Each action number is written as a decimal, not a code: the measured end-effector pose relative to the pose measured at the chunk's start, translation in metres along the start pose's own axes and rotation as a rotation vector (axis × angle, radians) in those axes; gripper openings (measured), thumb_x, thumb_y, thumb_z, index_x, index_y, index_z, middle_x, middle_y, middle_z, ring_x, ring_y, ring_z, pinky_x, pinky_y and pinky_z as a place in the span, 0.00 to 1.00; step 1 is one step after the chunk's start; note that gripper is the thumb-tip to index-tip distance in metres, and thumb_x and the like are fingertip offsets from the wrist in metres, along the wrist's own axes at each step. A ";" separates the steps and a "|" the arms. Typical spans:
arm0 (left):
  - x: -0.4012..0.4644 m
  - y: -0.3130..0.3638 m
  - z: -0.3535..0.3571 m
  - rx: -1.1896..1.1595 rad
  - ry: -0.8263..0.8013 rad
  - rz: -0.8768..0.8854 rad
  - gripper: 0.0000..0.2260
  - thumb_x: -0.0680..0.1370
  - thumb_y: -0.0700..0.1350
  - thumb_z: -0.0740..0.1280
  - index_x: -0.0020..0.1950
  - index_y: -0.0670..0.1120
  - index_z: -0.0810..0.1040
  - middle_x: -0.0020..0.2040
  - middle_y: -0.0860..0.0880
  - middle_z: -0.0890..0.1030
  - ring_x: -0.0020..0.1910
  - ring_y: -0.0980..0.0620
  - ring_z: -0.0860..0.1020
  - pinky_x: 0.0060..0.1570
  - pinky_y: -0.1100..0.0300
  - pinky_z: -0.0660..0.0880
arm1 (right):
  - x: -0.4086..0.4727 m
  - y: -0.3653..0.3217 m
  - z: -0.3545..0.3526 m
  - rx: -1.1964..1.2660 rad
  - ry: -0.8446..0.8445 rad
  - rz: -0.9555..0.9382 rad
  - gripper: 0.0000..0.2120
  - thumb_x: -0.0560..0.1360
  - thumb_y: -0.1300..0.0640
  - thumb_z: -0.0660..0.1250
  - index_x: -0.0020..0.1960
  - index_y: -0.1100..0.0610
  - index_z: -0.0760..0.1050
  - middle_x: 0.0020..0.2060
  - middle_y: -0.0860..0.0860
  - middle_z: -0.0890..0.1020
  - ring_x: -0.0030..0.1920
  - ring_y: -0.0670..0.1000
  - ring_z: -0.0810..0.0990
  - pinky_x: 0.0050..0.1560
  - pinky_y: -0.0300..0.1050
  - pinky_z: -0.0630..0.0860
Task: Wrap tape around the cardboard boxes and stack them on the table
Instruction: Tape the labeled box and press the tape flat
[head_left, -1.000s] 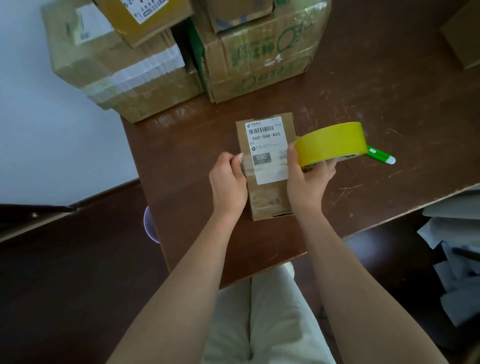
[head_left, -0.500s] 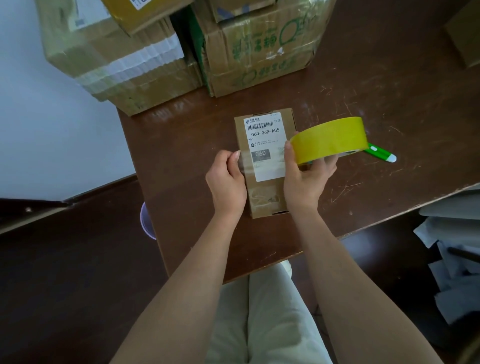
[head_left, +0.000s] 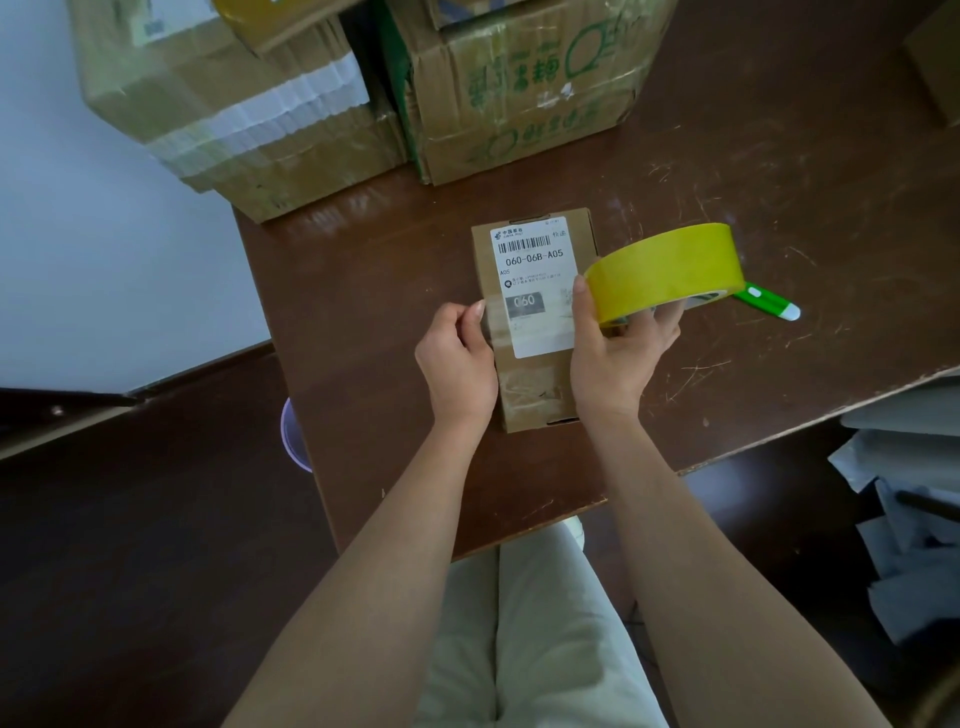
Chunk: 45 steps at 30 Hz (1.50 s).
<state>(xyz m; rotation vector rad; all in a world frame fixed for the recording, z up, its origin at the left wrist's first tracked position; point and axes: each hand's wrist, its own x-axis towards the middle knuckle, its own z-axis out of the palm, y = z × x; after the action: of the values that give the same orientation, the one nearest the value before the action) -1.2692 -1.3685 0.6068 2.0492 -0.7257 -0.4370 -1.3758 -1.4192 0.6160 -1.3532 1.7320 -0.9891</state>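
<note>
A view from above looks down at a person seated at a dark brown wooden table (head_left: 779, 171), both bare forearms reaching forward over pale trousers.

A small cardboard box (head_left: 537, 374) lies flat on the table near its front edge, directly between the two hands. A white shipping label (head_left: 535, 270) with a barcode and the code 060-06B-A05 covers much of its top face.

The right hand (head_left: 615, 358) grips a roll of yellow tape (head_left: 667, 270), thumb on the outer face and fingers curled underneath, holding it just above the box's right edge. A strip of clear-looking tape (head_left: 524, 306) stretches from the roll leftward across the label. The left hand (head_left: 457, 358) pinches the free end of that strip at the box's left edge, fingers curled (whether the end already sticks to the cardboard cannot be told).

Just behind the roll, a green and white pen-shaped tool (head_left: 769, 304) lies on the table, partly hidden.

At the far edge stand two large cardboard boxes side by side: the left one (head_left: 249, 130) banded with white tape, the right one (head_left: 524, 93) printed in green, and smaller boxes rest on top of them, cut off by the frame.

To the right, beyond the table, lies a heap of grey-white plastic bags (head_left: 904, 519).
</note>
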 end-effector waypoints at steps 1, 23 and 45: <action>0.000 0.000 0.000 0.002 -0.002 -0.002 0.12 0.81 0.40 0.65 0.38 0.45 0.73 0.30 0.58 0.71 0.31 0.63 0.73 0.32 0.74 0.65 | 0.000 0.000 0.000 -0.003 -0.001 -0.001 0.19 0.75 0.44 0.72 0.45 0.62 0.81 0.73 0.53 0.66 0.68 0.56 0.64 0.52 0.27 0.59; 0.007 0.002 -0.005 0.453 -0.226 -0.175 0.24 0.84 0.56 0.55 0.76 0.46 0.57 0.43 0.47 0.79 0.39 0.45 0.77 0.37 0.54 0.68 | 0.000 -0.007 -0.003 -0.045 -0.024 0.020 0.17 0.76 0.44 0.71 0.52 0.58 0.82 0.74 0.51 0.65 0.69 0.55 0.63 0.52 0.34 0.60; -0.001 0.020 0.031 0.253 -0.297 0.112 0.23 0.85 0.54 0.45 0.81 0.51 0.56 0.81 0.55 0.51 0.80 0.50 0.50 0.76 0.40 0.55 | 0.009 -0.038 -0.020 -0.087 -0.202 0.234 0.34 0.72 0.33 0.68 0.69 0.55 0.72 0.71 0.50 0.65 0.75 0.60 0.55 0.77 0.58 0.48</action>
<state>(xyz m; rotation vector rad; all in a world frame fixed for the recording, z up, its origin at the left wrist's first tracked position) -1.2938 -1.3961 0.6064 2.1874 -1.1172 -0.6194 -1.3791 -1.4316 0.6587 -1.2245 1.7473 -0.6325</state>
